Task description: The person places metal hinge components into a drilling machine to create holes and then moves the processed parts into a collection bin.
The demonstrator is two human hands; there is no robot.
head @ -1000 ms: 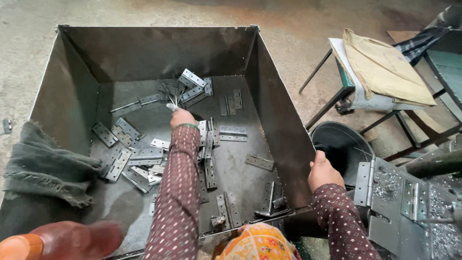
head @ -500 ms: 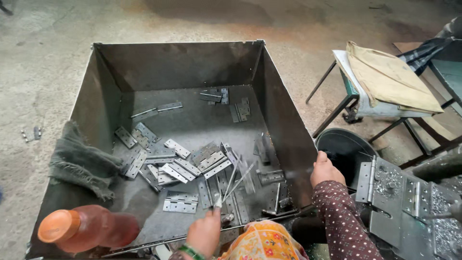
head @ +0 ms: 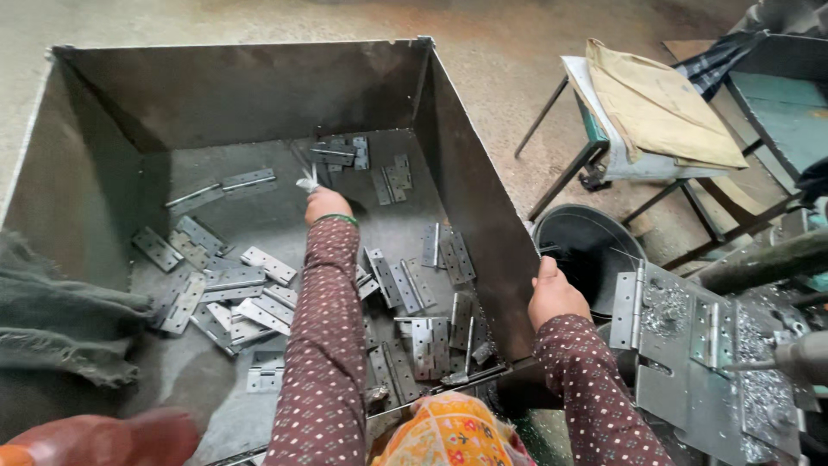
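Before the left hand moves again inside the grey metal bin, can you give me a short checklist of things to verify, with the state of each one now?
1. Left hand reaches the far part of the large grey sheet-metal bin: ok.
2. Left hand fingers closed on a small flat metal hinge: ok, a piece shows at the fingertips.
3. Firmness of that hold: cannot tell.
4. Right hand resting on the bin's right wall: ok.
5. Loose flat steel hinges lying clear of the sleeve: not ok, they lie on both sides of it.
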